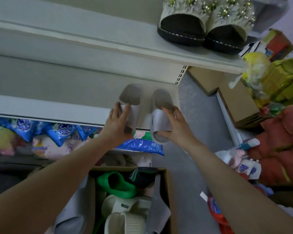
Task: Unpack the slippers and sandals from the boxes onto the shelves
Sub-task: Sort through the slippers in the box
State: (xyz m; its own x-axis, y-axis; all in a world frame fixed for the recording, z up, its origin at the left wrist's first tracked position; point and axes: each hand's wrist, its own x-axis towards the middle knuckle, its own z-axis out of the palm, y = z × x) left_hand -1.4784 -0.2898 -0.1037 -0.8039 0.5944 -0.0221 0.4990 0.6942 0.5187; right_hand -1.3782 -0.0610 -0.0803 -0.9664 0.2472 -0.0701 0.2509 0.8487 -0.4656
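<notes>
Nearest, below both forearms, an open cardboard box [167, 191] holds more footwear: a cream slide [125, 222] at the bottom edge, a second cream slide [123, 206] with a small dark label just above it, a green slide [116, 184] beyond that, and a dark slipper with green trim [143, 176] toward the right-hand side of the box.

Farther out, the two hands work side by side, a little apart, each on one shoe of a pale grey pair. The left hand [119, 122] wraps its fingers over the strap of the left grey slide [131, 102], thumb underneath near the toe. The right hand [173, 124] grips the right grey slide [161, 112], fingers curled over the strap and thumb at the toe opening. Both slides lie with heels pointing away on the middle shelf [57, 88], their toes overhanging its front edge.

Under that shelf, left of the left hand, blue packets [61, 132] are piled. To the right of the right hand, packaged goods [277, 78] and a second cardboard box [235, 98] crowd the floor.

Farthest, above the right hand, a pair of beaded sandals [206, 24] with dark insoles stands on the upper shelf [91, 36].
</notes>
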